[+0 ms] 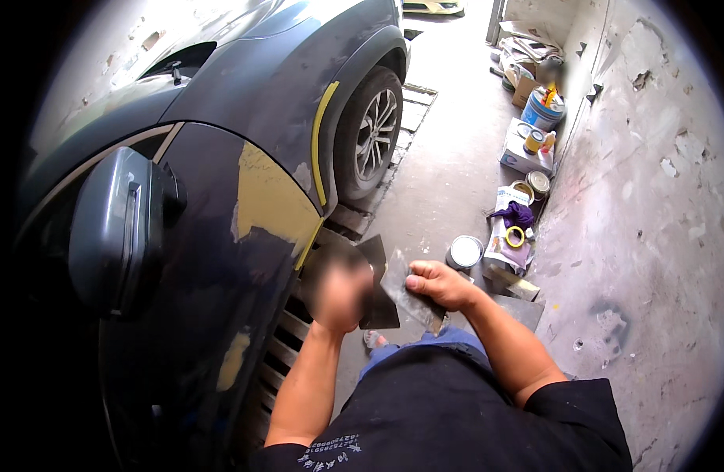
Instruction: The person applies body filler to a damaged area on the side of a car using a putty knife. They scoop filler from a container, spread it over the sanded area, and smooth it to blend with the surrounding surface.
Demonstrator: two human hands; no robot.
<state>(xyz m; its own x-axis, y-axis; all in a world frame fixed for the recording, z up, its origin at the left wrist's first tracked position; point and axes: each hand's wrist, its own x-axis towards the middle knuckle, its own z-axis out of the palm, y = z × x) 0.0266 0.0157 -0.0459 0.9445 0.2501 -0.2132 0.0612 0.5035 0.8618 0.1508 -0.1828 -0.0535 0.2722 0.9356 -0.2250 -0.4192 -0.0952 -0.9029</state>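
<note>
In front of my body, my left hand is blurred, so its fingers do not show clearly. A dark, thin, flat putty spreader juts from its right side, held upright. My right hand is closed, thumb on top, round a greyish, smeared putty spreader whose edge comes close to the dark one. To the left stands a dark car. Tan filler covers a patch on its door near the wheel arch, and a smaller tan patch lies lower on the door.
The car's mirror sticks out at left. Ahead is the front wheel, with yellow tape along the arch. An open white can stands on the floor. Tubs, a box and yellow tape roll line the stained wall.
</note>
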